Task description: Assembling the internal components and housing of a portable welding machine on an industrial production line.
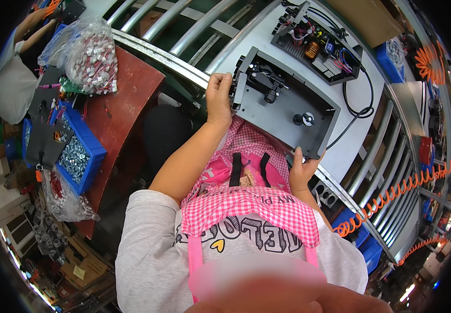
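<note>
A dark grey open-topped housing (267,116) is tilted over the near edge of the white board (358,117) in front of me. My left hand (219,98) grips its left end, fingers wrapped round the edge by a black fitting. At the near right corner my right hand (302,172) holds the wall, thumb up. Inside lie a black bracket-like part with a knob (271,96) and a second round black knob (304,119). Behind it, on the same board, sits an open electronic unit (316,49) with a copper coil, coloured wires and a black cable (371,99).
Roller conveyor bars (202,26) run past the board. Left, a red-brown tabletop (131,78) bears a blue bin of screws (76,156) and a plastic bag of connectors (92,57). Orange coiled hoses (387,195) hang right. Another person's arm (29,23) is at far left.
</note>
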`<state>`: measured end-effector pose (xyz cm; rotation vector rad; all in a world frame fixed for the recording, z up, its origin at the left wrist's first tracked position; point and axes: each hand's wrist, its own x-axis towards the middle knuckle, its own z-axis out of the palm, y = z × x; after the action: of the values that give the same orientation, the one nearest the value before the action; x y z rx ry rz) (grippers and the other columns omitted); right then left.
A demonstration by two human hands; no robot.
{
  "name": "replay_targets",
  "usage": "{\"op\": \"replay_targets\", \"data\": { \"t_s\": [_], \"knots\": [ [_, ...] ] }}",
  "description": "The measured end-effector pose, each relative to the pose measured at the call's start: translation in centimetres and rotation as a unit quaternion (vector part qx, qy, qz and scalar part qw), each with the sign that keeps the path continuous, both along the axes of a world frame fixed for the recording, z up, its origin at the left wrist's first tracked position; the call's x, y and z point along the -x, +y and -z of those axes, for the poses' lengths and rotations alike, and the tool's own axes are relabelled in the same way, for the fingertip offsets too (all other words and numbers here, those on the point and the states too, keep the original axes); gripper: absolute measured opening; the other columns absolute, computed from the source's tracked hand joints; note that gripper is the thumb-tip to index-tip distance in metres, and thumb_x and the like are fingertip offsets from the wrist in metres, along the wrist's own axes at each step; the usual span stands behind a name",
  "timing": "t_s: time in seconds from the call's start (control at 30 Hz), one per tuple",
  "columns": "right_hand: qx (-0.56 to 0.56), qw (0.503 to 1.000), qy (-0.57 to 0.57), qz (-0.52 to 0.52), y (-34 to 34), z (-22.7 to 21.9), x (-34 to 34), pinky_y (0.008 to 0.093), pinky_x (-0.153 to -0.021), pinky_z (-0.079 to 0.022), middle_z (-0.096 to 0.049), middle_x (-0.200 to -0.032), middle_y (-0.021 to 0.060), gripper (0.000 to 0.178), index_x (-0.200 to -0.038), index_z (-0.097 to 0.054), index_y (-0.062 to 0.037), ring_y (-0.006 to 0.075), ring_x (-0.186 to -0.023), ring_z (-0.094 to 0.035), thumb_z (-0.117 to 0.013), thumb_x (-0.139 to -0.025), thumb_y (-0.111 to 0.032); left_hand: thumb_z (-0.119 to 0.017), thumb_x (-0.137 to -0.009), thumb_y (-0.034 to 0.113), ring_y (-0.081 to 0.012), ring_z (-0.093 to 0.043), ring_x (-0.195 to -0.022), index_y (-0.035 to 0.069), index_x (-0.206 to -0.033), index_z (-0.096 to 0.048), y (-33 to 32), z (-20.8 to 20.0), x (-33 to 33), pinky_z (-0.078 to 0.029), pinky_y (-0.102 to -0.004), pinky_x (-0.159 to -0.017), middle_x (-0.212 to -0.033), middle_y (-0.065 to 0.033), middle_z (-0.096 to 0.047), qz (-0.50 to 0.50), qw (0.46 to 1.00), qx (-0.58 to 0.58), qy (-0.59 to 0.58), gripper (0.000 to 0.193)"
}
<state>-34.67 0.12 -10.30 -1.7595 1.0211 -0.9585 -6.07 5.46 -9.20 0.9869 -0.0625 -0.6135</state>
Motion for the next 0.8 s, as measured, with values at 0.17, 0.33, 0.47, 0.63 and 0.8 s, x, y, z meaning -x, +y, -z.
{"op": "replay_targets", "data": {
  "t_s": [0.17, 0.33, 0.47, 0.63, 0.8],
  "knots": [
    [-0.015, 1.0, -0.012, -0.001, 0.1, 0.0, 0.2, 0.0389, -0.116, -0.03, -0.041, -0.146, 0.0221, 0.071, -0.153, -0.025, 0.0087, 0.0304, -0.135, -0.043, -0.062, -0.093, -0.002, -0.066, -0.1, 0.026, -0.0067, -0.048, -0.081, 0.006, -0.095, -0.057, -0.2, 0.0, 0.1, -0.04, -0.0227, -0.074, -0.087, 0.001, -0.056, -0.008, 1.0, -0.007, -0.022, 0.022],
    [-0.018, 1.0, -0.015, -0.004, 0.0, 0.2, 0.3, 0.0394, -0.115, -0.03, -0.041, -0.146, 0.0216, 0.07, -0.153, -0.027, 0.0075, 0.0298, -0.133, -0.045, -0.062, -0.093, -0.002, -0.065, -0.101, 0.026, -0.0063, -0.046, -0.079, 0.007, -0.091, -0.056, -0.3, 0.1, 0.0, -0.04, -0.0229, -0.072, -0.084, 0.0022, -0.054, -0.006, 1.0, -0.007, -0.017, 0.024],
    [0.007, 1.0, -0.002, -0.002, -0.1, 0.2, 0.1, 0.04, -0.116, -0.03, -0.041, -0.147, 0.0217, 0.07, -0.152, -0.029, 0.0078, 0.031, -0.134, -0.044, -0.064, -0.092, -0.004, -0.064, -0.102, 0.026, -0.0051, -0.047, -0.075, 0.007, -0.091, -0.057, -0.5, -0.4, 0.1, -0.041, -0.0228, -0.068, -0.082, 0.0023, -0.055, -0.011, 1.0, -0.004, 0.005, 0.023],
    [0.018, 1.0, -0.008, -0.004, 0.0, -0.1, -0.1, 0.0408, -0.115, -0.03, -0.041, -0.146, 0.0224, 0.069, -0.151, -0.03, 0.0085, 0.0332, -0.135, -0.043, -0.064, -0.092, -0.005, -0.065, -0.101, 0.031, -0.0053, -0.049, -0.072, 0.009, -0.09, -0.057, -0.6, -0.5, -0.2, -0.042, -0.0223, -0.066, -0.08, 0.0021, -0.056, -0.008, 1.0, -0.005, 0.024, 0.026],
    [0.028, 1.0, -0.003, -0.001, 0.1, -0.4, -0.3, 0.0408, -0.114, -0.031, -0.042, -0.145, 0.0226, 0.069, -0.15, -0.031, 0.009, 0.0328, -0.133, -0.044, -0.064, -0.091, -0.005, -0.064, -0.101, 0.038, -0.01, -0.06, -0.073, 0.01, -0.091, -0.058, -0.4, -0.9, -0.3, -0.051, -0.0256, -0.066, -0.083, -0.0017, -0.062, 0.025, 0.997, -0.015, 0.065, 0.03]
  ]
}}
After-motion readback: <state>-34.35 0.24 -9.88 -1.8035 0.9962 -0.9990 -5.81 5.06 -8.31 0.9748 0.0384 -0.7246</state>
